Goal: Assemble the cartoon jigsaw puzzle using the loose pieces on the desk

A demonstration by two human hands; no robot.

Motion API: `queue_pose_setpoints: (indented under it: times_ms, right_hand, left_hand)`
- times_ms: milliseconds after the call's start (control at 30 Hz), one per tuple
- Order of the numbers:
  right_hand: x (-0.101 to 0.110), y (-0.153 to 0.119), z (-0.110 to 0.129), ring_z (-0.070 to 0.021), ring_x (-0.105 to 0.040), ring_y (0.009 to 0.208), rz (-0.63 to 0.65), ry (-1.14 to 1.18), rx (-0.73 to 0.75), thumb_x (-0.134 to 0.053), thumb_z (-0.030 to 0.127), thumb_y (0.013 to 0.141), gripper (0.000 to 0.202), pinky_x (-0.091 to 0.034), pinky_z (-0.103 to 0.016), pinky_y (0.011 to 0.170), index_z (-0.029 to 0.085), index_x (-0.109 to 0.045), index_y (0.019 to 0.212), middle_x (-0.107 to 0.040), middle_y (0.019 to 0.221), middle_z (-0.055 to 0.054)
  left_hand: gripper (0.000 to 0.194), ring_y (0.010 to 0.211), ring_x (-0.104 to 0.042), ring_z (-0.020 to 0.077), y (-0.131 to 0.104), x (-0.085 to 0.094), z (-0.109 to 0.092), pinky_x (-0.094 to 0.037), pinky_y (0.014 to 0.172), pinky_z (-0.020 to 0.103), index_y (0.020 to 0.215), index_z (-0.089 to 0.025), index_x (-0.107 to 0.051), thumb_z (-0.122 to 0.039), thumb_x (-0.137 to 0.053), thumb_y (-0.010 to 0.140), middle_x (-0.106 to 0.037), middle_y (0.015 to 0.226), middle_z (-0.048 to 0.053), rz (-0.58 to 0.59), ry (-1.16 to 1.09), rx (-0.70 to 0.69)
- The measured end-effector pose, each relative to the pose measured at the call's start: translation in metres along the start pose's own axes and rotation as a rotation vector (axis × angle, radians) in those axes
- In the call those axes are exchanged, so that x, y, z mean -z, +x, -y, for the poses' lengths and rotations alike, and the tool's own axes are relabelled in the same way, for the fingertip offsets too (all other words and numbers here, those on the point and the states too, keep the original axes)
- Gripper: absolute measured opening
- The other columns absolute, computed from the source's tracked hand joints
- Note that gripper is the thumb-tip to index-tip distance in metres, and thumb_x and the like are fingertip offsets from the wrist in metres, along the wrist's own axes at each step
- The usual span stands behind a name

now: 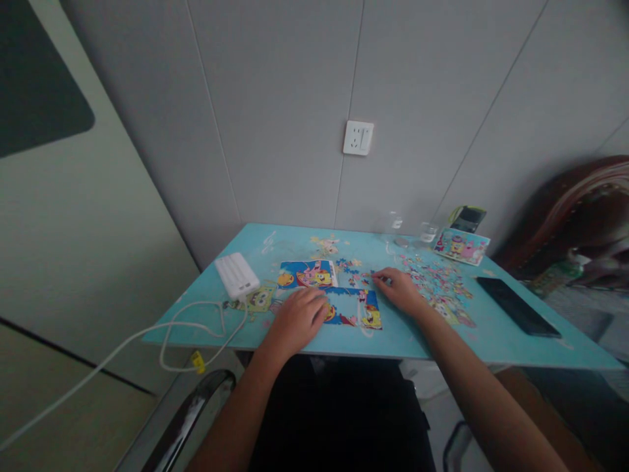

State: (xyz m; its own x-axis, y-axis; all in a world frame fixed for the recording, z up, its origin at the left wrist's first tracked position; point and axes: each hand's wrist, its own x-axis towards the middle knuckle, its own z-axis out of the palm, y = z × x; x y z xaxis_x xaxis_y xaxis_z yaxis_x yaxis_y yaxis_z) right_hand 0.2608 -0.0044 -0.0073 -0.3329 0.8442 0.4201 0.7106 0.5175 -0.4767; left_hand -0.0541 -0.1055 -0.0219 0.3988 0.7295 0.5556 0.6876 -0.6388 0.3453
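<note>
My left hand (298,319) lies with its fingers spread over the left part of a partly assembled jigsaw (372,308), a colourful frame of joined pieces around a bare blue middle. Just behind the jigsaw is a reference picture (307,274) with cartoon figures on blue. To the right, the thumb and fingertips of my right hand (397,287) come together at some loose blue pieces (348,265); whatever they pinch is too small to make out. Many mixed pieces (439,278) are scattered beyond my right hand.
A white power bank (237,275) with a cable (167,324) is at the left. A black phone or tablet (515,306) lies at the right. Behind stand a picture box (462,246) and clear containers (428,233). Light pieces (327,245) lie near the back edge.
</note>
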Motion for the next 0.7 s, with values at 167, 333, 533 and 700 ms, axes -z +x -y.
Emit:
queue_pose_setpoints:
  times_ms: [167,333,533,700]
  right_hand:
    - [0.003,-0.005,0.007,-0.0254,-0.068,0.096,0.082,0.026,0.064,-0.065,0.039,0.093,0.022,-0.052,-0.04,0.089,0.024,-0.079,0.102,-0.076,0.102,-0.008]
    - [0.004,-0.01,0.014,-0.0261,-0.068,0.097,0.153,0.053,0.106,-0.068,0.044,0.092,0.025,-0.052,-0.042,0.091,0.027,-0.08,0.107,-0.075,0.104,-0.009]
    - [0.001,-0.01,0.014,-0.0261,-0.068,0.093,0.177,0.065,0.116,-0.068,0.043,0.092,0.023,-0.052,-0.044,0.09,0.026,-0.081,0.1,-0.075,0.1,-0.009]
    - [0.001,-0.01,0.013,-0.0251,-0.068,0.093,0.175,0.08,0.101,-0.068,0.04,0.092,0.02,-0.052,-0.042,0.089,0.025,-0.08,0.097,-0.075,0.099,-0.008]
  left_hand:
    - [0.03,0.129,-0.056,0.0278,-0.003,-0.001,-0.001,-0.044,0.111,0.055,0.128,-0.019,-0.062,-0.032,-0.061,0.101,-0.059,0.138,0.011,0.041,0.058,-0.019]
    - [0.028,0.121,-0.061,0.0254,-0.002,-0.002,0.002,-0.049,0.105,0.051,0.124,-0.019,-0.064,-0.035,-0.061,0.1,-0.062,0.131,0.01,0.059,0.079,-0.038]
    - [0.028,0.118,-0.061,0.0249,-0.001,-0.002,0.002,-0.051,0.103,0.05,0.123,-0.019,-0.064,-0.035,-0.062,0.1,-0.062,0.13,0.01,0.063,0.084,-0.051]
    - [0.028,0.119,-0.061,0.0252,-0.001,-0.005,0.005,-0.05,0.104,0.051,0.122,-0.019,-0.064,-0.035,-0.062,0.1,-0.062,0.13,0.01,0.078,0.076,-0.045]
